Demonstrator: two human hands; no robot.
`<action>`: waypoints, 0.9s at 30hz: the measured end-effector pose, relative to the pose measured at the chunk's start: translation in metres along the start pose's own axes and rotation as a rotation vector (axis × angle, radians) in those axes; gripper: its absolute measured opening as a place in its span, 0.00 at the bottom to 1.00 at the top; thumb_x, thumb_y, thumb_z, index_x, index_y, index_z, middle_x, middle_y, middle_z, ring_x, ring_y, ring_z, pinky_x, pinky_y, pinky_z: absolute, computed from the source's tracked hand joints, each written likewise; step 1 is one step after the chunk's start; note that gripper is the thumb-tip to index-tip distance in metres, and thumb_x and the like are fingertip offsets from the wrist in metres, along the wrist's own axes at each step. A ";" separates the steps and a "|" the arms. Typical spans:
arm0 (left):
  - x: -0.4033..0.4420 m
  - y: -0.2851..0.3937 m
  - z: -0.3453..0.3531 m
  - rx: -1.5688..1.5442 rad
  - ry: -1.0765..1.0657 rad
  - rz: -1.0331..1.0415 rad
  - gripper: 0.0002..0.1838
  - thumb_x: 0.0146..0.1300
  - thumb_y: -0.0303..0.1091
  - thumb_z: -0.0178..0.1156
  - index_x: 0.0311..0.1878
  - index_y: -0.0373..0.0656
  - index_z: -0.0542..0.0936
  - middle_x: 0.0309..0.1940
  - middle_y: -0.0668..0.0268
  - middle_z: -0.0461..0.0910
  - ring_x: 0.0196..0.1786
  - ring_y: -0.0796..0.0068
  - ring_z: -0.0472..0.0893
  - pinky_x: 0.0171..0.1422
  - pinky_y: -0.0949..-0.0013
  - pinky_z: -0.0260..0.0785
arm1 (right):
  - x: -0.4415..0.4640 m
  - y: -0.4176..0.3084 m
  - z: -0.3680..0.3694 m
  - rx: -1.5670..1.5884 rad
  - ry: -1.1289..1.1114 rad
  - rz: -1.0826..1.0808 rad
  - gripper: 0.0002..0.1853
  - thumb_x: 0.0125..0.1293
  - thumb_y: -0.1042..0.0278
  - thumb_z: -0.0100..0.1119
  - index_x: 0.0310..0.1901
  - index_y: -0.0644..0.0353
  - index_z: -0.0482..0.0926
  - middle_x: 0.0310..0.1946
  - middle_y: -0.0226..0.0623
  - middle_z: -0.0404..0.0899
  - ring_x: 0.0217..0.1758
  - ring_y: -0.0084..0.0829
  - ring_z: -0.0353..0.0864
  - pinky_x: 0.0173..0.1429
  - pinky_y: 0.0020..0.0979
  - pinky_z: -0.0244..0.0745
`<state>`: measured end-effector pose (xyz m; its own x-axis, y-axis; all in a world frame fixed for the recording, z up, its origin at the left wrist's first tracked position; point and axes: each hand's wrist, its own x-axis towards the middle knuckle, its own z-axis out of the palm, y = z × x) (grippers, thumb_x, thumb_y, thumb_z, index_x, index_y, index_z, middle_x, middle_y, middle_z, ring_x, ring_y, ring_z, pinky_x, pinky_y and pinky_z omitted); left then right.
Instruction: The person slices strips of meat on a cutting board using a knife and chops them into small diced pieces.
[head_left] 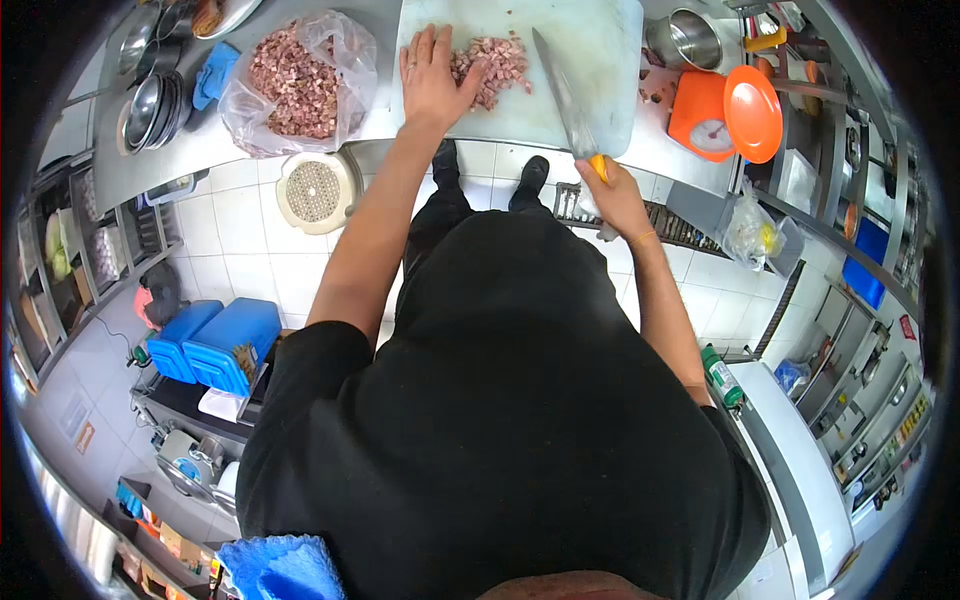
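On a white cutting board (500, 125) lies a small heap of diced meat (505, 65). My left hand (432, 88) rests flat at the left side of the heap, fingers stretched out, the thumb against the meat. My right hand (618, 200) is wrapped round the yellow handle of a knife (568, 100). The long blade points away from me across the board, to the right of the meat and apart from it. Left of the board stands a clear plastic bag (355, 75) filled with more diced meat (292, 80).
An orange kitchen scale (700, 115) with an orange plate (752, 113) and a steel pot (685, 40) stand right of the board. Stacked metal bowls (155, 110) and a blue cloth (214, 76) are at the left. Steel shelving (815, 90) borders the counter's right end.
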<state>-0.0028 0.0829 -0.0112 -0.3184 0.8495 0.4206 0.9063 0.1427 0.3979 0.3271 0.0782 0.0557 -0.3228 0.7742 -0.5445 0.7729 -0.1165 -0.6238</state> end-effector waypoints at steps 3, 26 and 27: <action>0.012 0.002 0.015 -0.086 -0.058 0.120 0.38 0.64 0.55 0.72 0.70 0.41 0.77 0.71 0.49 0.75 0.74 0.44 0.71 0.81 0.44 0.60 | -0.005 0.016 0.017 0.066 -0.018 -0.005 0.29 0.77 0.39 0.60 0.44 0.66 0.80 0.30 0.51 0.84 0.32 0.45 0.84 0.42 0.44 0.77; 0.022 0.052 0.035 -0.514 0.282 -0.348 0.10 0.53 0.26 0.70 0.40 0.46 0.88 0.56 0.60 0.84 0.61 0.55 0.80 0.66 0.56 0.75 | 0.024 -0.072 0.079 0.256 -0.240 -0.033 0.20 0.79 0.52 0.62 0.44 0.66 0.79 0.26 0.42 0.79 0.29 0.34 0.80 0.37 0.40 0.77; 0.025 0.053 0.029 -0.521 0.297 -0.340 0.10 0.53 0.25 0.70 0.39 0.46 0.88 0.56 0.60 0.84 0.61 0.55 0.80 0.66 0.56 0.76 | 0.026 -0.072 0.081 0.235 -0.198 -0.106 0.20 0.79 0.52 0.62 0.44 0.66 0.79 0.25 0.42 0.79 0.28 0.34 0.80 0.35 0.40 0.76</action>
<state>0.0452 0.1265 -0.0030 -0.6914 0.6153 0.3786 0.5140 0.0507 0.8563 0.2192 0.0564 0.0408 -0.5125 0.6560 -0.5540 0.5896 -0.2002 -0.7825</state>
